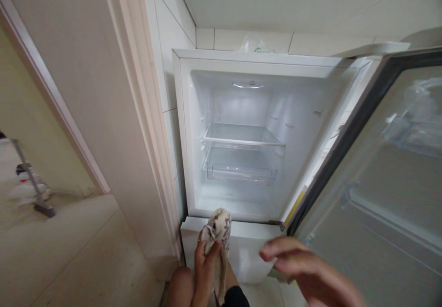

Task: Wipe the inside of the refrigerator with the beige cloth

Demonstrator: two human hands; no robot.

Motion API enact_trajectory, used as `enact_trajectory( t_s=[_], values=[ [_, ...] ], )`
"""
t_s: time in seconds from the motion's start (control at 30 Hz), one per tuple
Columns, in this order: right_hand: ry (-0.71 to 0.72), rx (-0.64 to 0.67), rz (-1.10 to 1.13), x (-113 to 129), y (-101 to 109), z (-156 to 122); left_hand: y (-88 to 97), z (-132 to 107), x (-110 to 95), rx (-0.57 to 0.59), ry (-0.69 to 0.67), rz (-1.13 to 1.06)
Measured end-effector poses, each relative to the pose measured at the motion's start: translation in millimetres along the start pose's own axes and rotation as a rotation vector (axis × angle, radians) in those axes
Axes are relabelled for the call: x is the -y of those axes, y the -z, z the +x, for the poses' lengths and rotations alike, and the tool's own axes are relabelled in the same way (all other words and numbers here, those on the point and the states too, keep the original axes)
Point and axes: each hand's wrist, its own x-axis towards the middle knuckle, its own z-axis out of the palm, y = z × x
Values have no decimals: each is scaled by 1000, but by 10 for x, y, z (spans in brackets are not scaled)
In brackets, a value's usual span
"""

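My left hand point(206, 262) is closed around a light cloth point(221, 229) with a dark pattern, bunched at the top and hanging down below the fingers. It is in front of the open fridge point(236, 201), near the lower edge of the compartment. My right hand point(304, 265) is raised to the right, slightly blurred, its fingers stretched out with nothing in them. It lies between the fridge's lower front panel point(247, 256) and the open fridge door point(380, 187). Inside the fridge are a glass shelf point(241, 134) and a clear drawer point(241, 172).
A wooden door frame point(138, 90) and tiled wall stand close on the left of the fridge. The door, with clear bins point(414, 136), swings out on the right. A plastic bag point(255, 45) lies on top. A broom point(43, 205) is on the floor at far left.
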Motion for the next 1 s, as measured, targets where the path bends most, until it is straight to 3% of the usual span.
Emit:
enact_trajectory(
  t_s=[0.13, 0.3, 0.47, 0.6, 0.83, 0.9, 1.0],
  values=[
    [-160, -28, 33, -369, -220, 339, -109, 96, -220, -64, 14, -125],
    [-123, -30, 125, -807, -405, 659, -355, 263, -539, -161, -177, -193],
    [-46, 39, 203, -815, -517, 1005, -642, 397, -863, -241, -423, -178],
    [-25, 70, 227, -801, -546, 1324, -791, 481, -990, -212, -471, -231],
    [45, 240, 313, -798, -549, 1636, -836, 501, -1091, -23, -433, -225],
    [96, 264, 314, -784, -574, 1671, -818, 510, -1105, 128, -379, -232],
    [110, 182, 328, -769, -612, 1701, -798, 503, -1144, 454, -265, -341]
  ],
)
